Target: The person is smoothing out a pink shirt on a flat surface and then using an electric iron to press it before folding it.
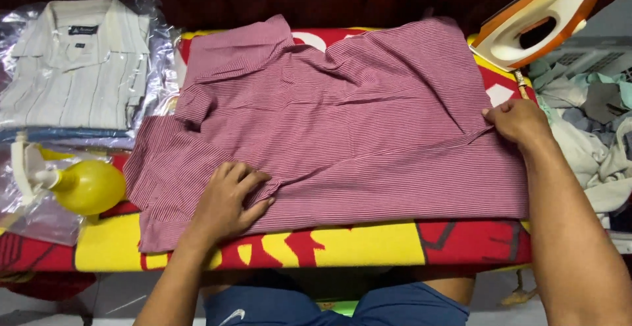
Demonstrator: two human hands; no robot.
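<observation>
While the left hand lies flat and spread on the red striped shirt, its fingertips bunching a small fold of cloth toward three o'clock, the right hand pinches the shirt's edge at about three o'clock of the garment and draws it taut. Neither hand is clenched; the left presses, the right grips cloth between thumb and fingers. The shirt is spread across the ironing board, whose red and yellow cover shows along the six o'clock edge. The fabric looks thin, light and limp, so it would likely crease readily and slide over the cover; hems, side seams and the collar seem the firmest places to take hold. At one o'clock an orange and white iron stands tilted on its heel. At nine o'clock a yellow spray bottle lies on its side, and at ten o'clock a clear plastic bag holds a folded pale striped shirt. At three o'clock a laundry basket holds a heap of mixed clothes.
</observation>
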